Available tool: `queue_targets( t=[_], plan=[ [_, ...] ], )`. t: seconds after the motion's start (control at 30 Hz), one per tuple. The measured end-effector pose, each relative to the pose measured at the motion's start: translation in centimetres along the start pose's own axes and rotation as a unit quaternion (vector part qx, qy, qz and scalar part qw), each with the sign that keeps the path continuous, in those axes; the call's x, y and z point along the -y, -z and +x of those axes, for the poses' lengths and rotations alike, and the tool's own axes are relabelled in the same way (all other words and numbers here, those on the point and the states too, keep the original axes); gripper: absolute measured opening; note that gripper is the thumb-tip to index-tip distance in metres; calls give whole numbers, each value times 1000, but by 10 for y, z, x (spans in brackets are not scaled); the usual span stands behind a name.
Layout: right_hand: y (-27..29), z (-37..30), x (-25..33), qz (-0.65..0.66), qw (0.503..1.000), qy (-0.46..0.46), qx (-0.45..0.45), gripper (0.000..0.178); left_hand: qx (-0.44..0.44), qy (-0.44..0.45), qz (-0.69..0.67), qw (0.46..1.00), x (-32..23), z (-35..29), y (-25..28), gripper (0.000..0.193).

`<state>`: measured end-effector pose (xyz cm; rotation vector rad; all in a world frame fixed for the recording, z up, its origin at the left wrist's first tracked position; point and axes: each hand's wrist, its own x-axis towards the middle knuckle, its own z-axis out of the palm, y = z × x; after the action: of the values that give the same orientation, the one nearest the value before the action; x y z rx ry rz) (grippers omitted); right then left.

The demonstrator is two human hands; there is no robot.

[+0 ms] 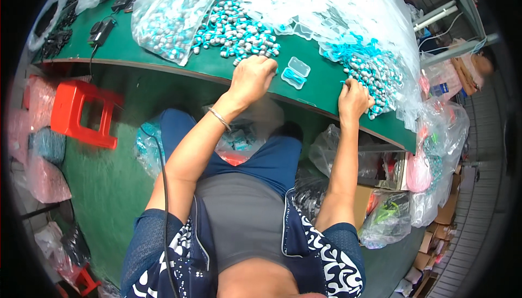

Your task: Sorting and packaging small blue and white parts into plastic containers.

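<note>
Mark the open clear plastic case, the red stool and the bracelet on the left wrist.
open clear plastic case (295, 73), head view, on its hinge between the two halves.
red stool (81, 112), head view, on its seat top.
bracelet (219, 118), head view, on the band across the wrist.

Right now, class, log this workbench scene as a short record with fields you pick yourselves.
Setting: green workbench, person seated at its edge
Left hand: closed, knuckles up, at the heap of small teal and silver pieces; what it grips cannot be told
Right hand: on the bench edge, touching a second teal and silver heap
Between the hands: small clear plastic case, open, teal inside
Behind: clear plastic bags
Floor, left: red plastic stool
</note>
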<state>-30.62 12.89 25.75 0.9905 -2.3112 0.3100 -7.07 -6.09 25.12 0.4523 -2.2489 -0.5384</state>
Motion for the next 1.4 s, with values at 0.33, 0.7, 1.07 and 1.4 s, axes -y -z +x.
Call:
queue_targets(
  t=[0.33,0.7,1.07,1.4],
  plan=[
    [4,-6,3,56,998,14,18,18,17,-1,37,999,-2,5,3,11],
    [4,-2,1,119,991,56,3,17,67,-91,-74,991,-7,26,-2,13],
    [39,-17,100,306,938,165,5,17,129,-93,5,987,-7,27,-2,10],
    [31,-17,102,303,937,173,14,15,93,-98,-41,990,-11,26,-1,36]
  ],
)
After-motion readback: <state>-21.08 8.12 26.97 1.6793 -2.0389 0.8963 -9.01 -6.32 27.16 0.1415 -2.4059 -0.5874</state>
